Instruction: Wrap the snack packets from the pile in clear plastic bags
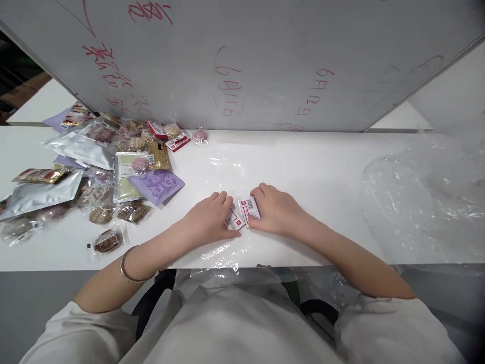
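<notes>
My left hand [210, 218] is closed round a small flat white box with red trim [235, 221]. Its fingers cover much of that box. A second red-and-white box [248, 210], showing a barcode, is gripped at its edges by the thumb and fingers of my right hand [278, 208]. The two boxes lie close together, angled towards each other, low over the table front. Beneath and around them a clear plastic bag [223, 255] lies flat, glinting and reaching over the table's near edge.
A pile of wrapped snacks lies on the left, with a purple pouch [161, 184], silver pouches [45, 192] and more red-and-white boxes [178, 141]. A single wrapped brown piece [108, 241] sits nearer. Clear plastic [424, 187] spreads at right. A whiteboard [265, 45] stands behind the white table [314, 156].
</notes>
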Available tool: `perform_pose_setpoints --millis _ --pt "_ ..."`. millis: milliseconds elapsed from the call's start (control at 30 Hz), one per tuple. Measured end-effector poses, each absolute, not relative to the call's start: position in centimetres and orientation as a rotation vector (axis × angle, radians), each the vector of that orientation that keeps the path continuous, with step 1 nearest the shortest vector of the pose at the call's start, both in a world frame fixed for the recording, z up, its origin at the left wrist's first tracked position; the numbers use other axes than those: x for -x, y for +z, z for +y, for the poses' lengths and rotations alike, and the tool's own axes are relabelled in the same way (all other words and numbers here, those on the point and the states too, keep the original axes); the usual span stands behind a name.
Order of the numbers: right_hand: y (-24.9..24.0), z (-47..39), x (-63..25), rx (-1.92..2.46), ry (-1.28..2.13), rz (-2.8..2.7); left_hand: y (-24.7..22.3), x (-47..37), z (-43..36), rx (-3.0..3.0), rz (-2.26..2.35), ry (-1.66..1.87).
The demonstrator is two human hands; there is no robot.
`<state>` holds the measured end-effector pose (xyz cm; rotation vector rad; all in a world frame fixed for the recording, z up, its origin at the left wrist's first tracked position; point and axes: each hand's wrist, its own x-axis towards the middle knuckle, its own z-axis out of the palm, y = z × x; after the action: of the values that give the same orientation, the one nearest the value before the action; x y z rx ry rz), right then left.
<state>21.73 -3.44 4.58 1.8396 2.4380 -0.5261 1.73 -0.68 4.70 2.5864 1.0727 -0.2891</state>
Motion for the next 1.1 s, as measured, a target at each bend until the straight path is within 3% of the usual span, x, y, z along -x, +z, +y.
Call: perform_pose_setpoints --millis 133,367,600,867,1000,1100 --pt "4.4 -3.7 -22.0 -1.842 -0.559 2.447 3.8 -1.8 -1.5 -2.493 1.290 -0.395" --pt "4.9 -3.5 -23.1 -1.846 -0.524 2.409 4.5 -0.1 -0.5 -2.250 0.848 -0.317" --pt "7.0 -4.1 -24.3 -1.513 -1.083 2.633 3.4 -2.3 -1.4 -2.205 0.955 -0.093" --pt "6.0 -3.9 -24.0 -1.397 -1.180 2.667 3.9 -1.9 -1.2 -2.199 0.877 -0.146" --pt "6.9 -2.9 -28.6 -1.925 -0.841 2.341 3.5 -2.5 -1.4 -2.383 0.933 -0.149" --pt "6.2 -1.6 -32.7 -2.031 -0.683 2.078 2.9 -2.9 -1.5 -2.484 0.919 -0.107"
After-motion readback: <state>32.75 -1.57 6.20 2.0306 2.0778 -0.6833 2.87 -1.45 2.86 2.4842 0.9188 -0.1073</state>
